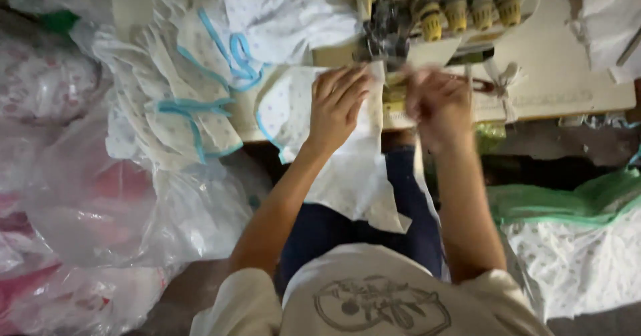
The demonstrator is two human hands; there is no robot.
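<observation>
**Hands at the sewing machine, white fabric under the palm**

Nearest the camera, a pale shirt with a printed design (380,306), and dark blue trousers (334,232) just beyond it. Left hand (337,106) lies flat on the dotted white fabric piece (347,169), fingers spread slightly apart, pressing it at the table's near edge while its lower end drapes into the lap. Right hand (437,102) is blurred, close beside the left near the machine; whether its fingers pinch anything, I cannot tell. Further off, the sewing machine (434,12) with yellow knobs sits on the cream table (567,76). Far left, a heap of blue-trimmed pieces (180,102); plastic bags (113,209) left, a green-edged bag (574,242) right.
</observation>
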